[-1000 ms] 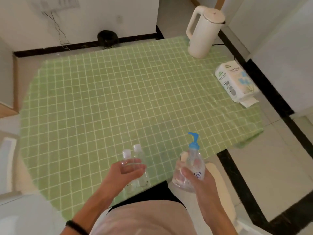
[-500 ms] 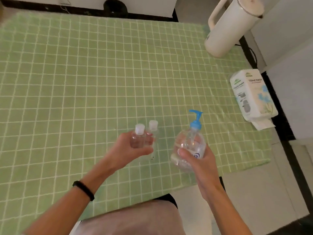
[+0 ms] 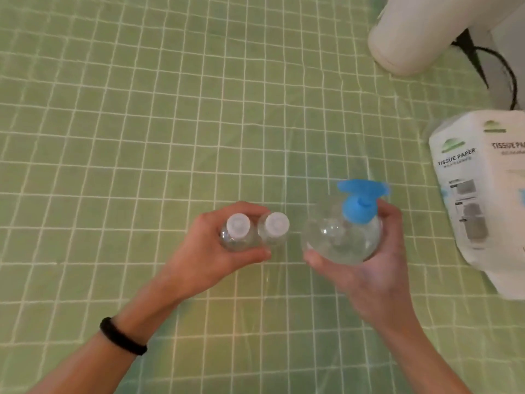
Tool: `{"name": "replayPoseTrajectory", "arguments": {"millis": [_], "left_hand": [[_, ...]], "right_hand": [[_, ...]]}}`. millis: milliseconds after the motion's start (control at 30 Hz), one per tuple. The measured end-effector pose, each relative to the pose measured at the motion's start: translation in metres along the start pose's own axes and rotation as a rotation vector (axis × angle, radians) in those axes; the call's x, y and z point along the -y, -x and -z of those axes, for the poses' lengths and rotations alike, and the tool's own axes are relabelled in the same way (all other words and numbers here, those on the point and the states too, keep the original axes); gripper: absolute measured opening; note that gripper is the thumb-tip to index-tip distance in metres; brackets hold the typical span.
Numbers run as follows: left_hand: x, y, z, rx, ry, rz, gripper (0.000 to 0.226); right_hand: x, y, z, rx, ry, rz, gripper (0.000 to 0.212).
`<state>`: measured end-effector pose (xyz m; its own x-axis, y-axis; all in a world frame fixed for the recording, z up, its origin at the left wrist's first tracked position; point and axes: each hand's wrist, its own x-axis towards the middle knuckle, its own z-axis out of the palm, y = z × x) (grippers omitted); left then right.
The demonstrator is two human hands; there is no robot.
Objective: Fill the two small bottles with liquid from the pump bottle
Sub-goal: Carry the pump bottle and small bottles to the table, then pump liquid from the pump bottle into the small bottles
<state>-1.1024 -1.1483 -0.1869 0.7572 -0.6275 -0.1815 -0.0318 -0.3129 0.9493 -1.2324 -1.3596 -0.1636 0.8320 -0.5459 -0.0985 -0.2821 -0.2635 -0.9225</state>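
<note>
Two small clear bottles with white caps, one (image 3: pixel 237 233) beside the other (image 3: pixel 274 227), stand upright side by side in my left hand (image 3: pixel 210 254), whose fingers and thumb wrap round both. To their right my right hand (image 3: pixel 369 268) grips a round clear pump bottle (image 3: pixel 338 237) with a blue pump head (image 3: pixel 359 201), seen from above. All three bottles are over the green checked tablecloth (image 3: pixel 142 123), near its middle; I cannot tell whether they touch it.
A white pack of tissue paper (image 3: pixel 480 194) lies at the right edge. A white kettle (image 3: pixel 420 32) with a black cord (image 3: pixel 500 69) stands at the top right. A black band is on my left wrist.
Both hands have carried the bottles forward from the table's near edge to over the cloth. My view has tilted down and closer, so I now look onto the caps.
</note>
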Motion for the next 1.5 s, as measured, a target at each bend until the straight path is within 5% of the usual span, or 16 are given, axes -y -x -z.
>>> {"name": "replayPoseTrajectory", "arguments": {"millis": [600, 900, 1100, 1367, 1500], "left_hand": [[0.024, -0.026, -0.03, -0.081, -0.103, -0.119, 0.051], [0.022, -0.001, -0.029, -0.089, -0.035, -0.186, 0.075], [0.026, 0.039, -0.036, -0.243, 0.003, -0.162, 0.088], [0.014, 0.059, -0.061, -0.383, -0.001, -0.202, 0.086], [0.021, 0.046, -0.063, -0.432, -0.046, -0.215, 0.077]], "right_hand": [[-0.069, -0.026, 0.008, -0.005, -0.067, 0.311, 0.093], [-0.081, -0.036, 0.007, -0.034, -0.057, 0.362, 0.1], [-0.087, -0.013, 0.008, -0.051, -0.12, 0.369, 0.12], [-0.089, 0.012, 0.015, -0.088, -0.14, 0.357, 0.093], [-0.092, 0.006, 0.013, -0.261, -0.149, 0.376, 0.072]]}}
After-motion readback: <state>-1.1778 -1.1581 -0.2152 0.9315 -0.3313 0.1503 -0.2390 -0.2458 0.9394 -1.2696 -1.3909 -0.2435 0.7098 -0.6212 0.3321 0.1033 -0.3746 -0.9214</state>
